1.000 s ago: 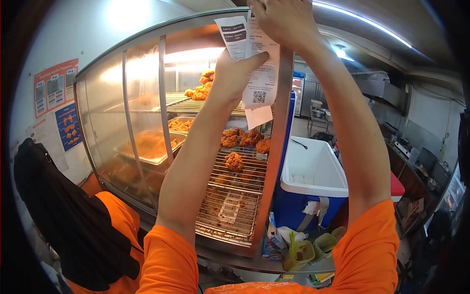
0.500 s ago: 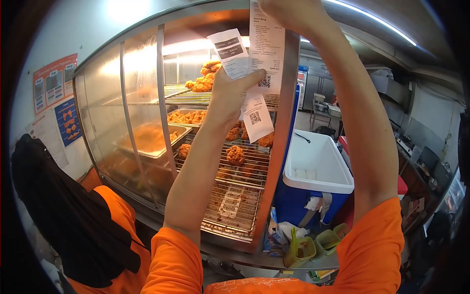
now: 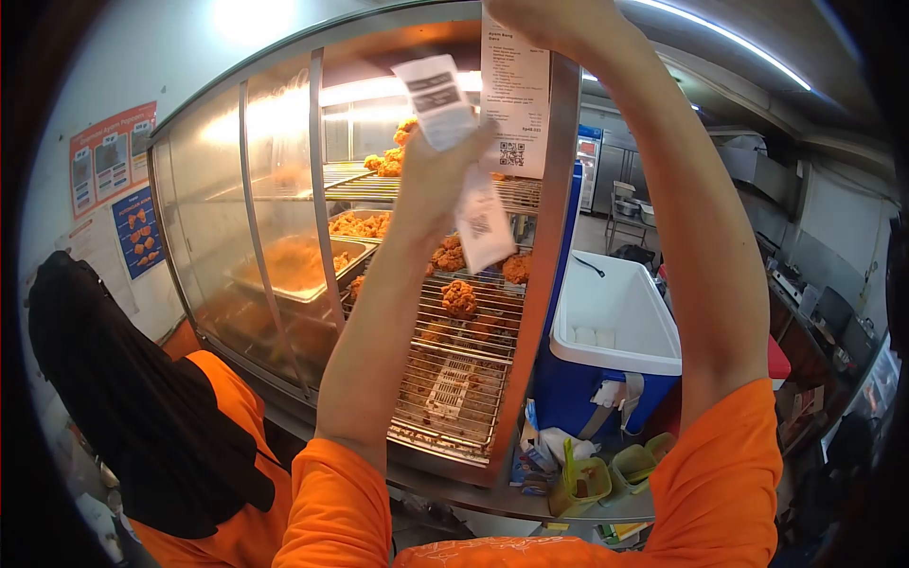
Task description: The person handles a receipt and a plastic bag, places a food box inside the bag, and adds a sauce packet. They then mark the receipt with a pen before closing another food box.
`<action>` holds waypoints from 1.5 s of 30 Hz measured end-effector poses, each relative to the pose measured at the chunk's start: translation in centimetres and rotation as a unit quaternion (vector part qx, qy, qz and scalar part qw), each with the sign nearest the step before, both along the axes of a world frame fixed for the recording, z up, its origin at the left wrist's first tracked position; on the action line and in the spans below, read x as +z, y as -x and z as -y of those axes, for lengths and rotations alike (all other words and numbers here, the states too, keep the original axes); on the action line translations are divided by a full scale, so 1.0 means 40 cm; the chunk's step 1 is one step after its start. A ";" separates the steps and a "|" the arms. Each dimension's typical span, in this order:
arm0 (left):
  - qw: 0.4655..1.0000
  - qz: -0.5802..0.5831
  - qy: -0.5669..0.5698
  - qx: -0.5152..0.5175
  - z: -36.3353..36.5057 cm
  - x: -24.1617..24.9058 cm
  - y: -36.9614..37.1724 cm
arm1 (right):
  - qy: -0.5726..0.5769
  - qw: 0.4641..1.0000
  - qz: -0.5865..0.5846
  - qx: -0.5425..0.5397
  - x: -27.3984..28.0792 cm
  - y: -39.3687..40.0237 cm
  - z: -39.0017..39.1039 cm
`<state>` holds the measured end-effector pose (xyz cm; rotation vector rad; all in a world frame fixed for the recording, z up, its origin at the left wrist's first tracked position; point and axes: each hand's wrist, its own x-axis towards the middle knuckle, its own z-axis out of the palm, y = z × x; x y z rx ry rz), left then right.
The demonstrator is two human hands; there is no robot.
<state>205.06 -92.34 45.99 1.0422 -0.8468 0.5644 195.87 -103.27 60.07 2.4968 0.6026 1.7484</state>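
My left hand (image 3: pixel 445 170) is closed on a slightly blurred, narrow paper receipt (image 3: pixel 486 227), whose ends stick out above and below the fingers. High at the top edge, my right hand (image 3: pixel 544 17) is partly cut off by the frame. It is at the upper end of a long printed receipt (image 3: pixel 514 104) with a QR code, which hangs flat at the front corner of the heated display cabinet (image 3: pixel 552 237); its fingers are mostly out of sight. Behind my left hand, fried chicken (image 3: pixel 459 299) lies on the wire racks inside the cabinet.
A person in a black head covering (image 3: pixel 133 407) and orange top stands at the left. Right of the cabinet is an open blue and white cooler (image 3: pixel 615 322). Green containers (image 3: pixel 579 485) stand below it. Posters (image 3: pixel 112 161) hang on the left wall.
My left hand has shifted a little left with its receipt, off the long receipt's lower part. The long receipt now hangs slightly higher. The view has shifted slightly.
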 end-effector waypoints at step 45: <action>0.992 -0.003 -0.093 0.089 -0.118 0.015 -0.004 | 0.134 0.974 0.179 -0.030 0.029 -0.133 -0.127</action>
